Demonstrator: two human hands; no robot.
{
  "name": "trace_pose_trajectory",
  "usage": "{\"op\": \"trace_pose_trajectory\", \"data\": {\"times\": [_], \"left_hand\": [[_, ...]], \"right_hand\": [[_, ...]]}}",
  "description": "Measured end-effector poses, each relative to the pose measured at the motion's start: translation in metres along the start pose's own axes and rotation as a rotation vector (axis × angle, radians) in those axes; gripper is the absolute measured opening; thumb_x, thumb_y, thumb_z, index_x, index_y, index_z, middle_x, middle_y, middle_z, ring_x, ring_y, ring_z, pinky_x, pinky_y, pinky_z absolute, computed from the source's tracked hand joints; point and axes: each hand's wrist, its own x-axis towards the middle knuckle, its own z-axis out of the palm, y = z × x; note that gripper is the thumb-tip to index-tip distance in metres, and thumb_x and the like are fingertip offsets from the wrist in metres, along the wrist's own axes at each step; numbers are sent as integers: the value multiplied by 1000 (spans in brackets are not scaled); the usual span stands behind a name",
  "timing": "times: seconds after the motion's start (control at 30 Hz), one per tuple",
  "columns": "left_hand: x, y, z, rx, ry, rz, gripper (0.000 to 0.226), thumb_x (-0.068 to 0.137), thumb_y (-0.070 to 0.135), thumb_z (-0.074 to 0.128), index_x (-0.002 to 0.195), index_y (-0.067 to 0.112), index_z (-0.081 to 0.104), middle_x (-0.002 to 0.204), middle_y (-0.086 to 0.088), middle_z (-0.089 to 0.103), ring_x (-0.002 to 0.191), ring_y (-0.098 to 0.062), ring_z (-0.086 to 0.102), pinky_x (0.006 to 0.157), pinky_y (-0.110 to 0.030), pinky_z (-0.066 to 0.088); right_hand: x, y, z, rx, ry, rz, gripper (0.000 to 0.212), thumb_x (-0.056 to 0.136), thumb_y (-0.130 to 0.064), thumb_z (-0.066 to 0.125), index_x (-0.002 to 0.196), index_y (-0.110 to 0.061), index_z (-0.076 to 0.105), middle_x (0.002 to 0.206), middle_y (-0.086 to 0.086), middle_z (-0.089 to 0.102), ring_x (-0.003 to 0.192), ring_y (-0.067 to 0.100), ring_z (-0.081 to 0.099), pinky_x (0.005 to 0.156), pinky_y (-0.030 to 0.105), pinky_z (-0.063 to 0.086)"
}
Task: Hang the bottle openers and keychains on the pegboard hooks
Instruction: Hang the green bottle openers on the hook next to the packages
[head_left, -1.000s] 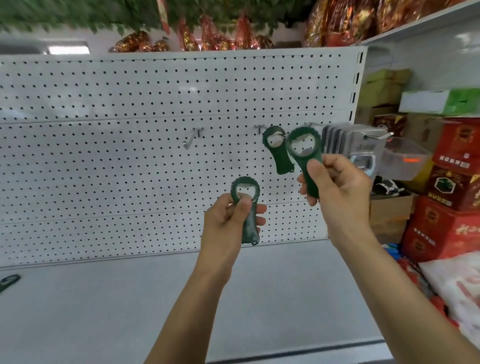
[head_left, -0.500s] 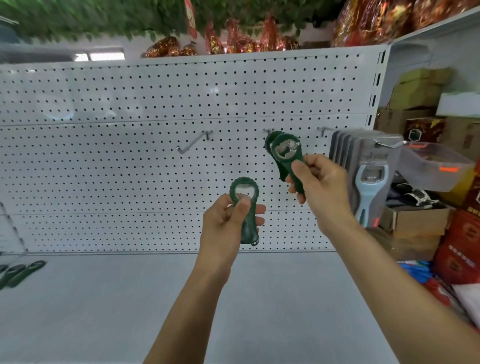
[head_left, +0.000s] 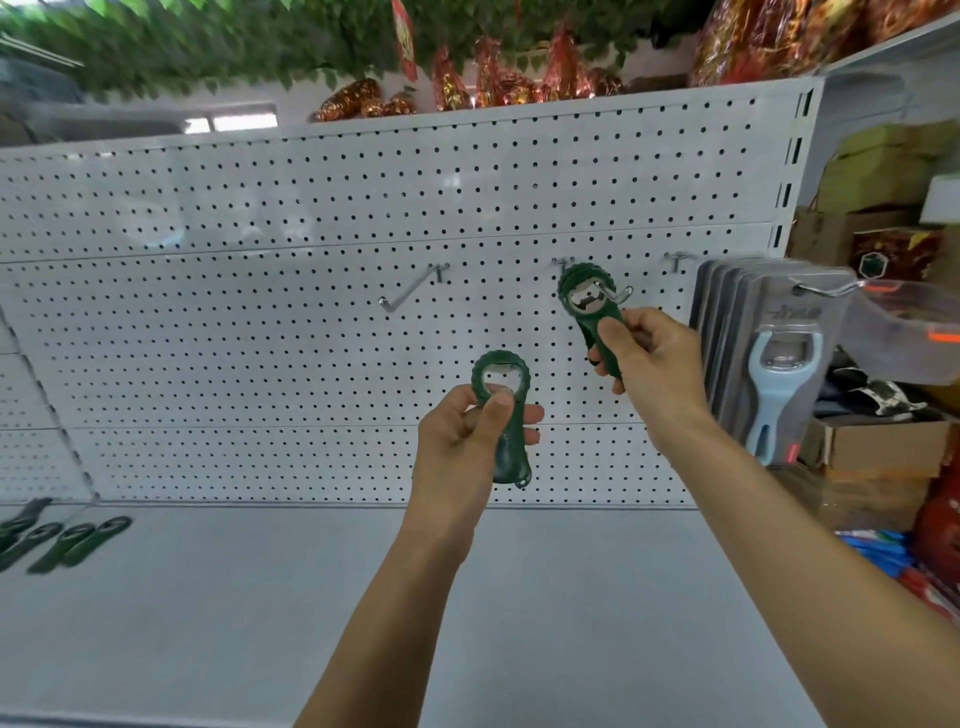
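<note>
My right hand (head_left: 647, 364) grips the handle of a dark green bottle opener (head_left: 592, 306) whose ring is threaded over a metal hook (head_left: 615, 293) on the white pegboard (head_left: 311, 338). Another green opener hangs just behind it on that hook. In front of the board, lower and to the left, my left hand (head_left: 467, 441) holds a second green opener (head_left: 503, 410) upright by its handle, thumb under the ring. A bare hook (head_left: 410, 291) juts out further left.
Several green openers (head_left: 62, 543) lie on the grey shelf (head_left: 260, 623) at far left. Packaged light-blue openers (head_left: 779, 374) hang on the right hook. Cardboard boxes (head_left: 883, 447) and a clear tub stand beyond the pegboard's right edge.
My right hand moved its opener left and onto the hook, in front of the one hanging there. The left hand has stayed put with its opener.
</note>
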Motion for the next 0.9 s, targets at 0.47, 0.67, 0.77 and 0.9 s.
{"op": "trace_pose_trajectory", "data": {"times": [0.47,0.67,0.77,0.9], "left_hand": [[-20,1,12,-15,8,81,17,94,19,60,79,13,65,72,0,64,63,-8,56,61,-18,46],[-28,10,20,-54,-4,177,15,95,16,59,87,4,64,76,-13,63,57,-18,54,55,-33,50],[-28,15,19,78,-12,280,10,95,20,59,94,17,69,88,6,72,81,-4,63,74,-20,51],[-30,13,16,327,20,386,14,95,32,58,103,27,67,100,19,68,97,2,61,79,-11,45]], "right_hand": [[-108,-1,13,165,-335,88,14,95,-11,54,92,-2,64,69,-5,69,67,6,66,63,16,50],[-109,-12,6,150,-246,-44,10,95,-5,54,92,-9,63,66,3,66,54,19,59,51,21,45],[-106,-19,-2,110,-126,-160,13,94,-8,56,94,-17,65,69,8,64,53,17,55,49,18,43],[-96,-26,-13,89,-25,-229,10,95,-12,56,95,-18,64,71,10,63,54,14,54,49,17,42]]}}
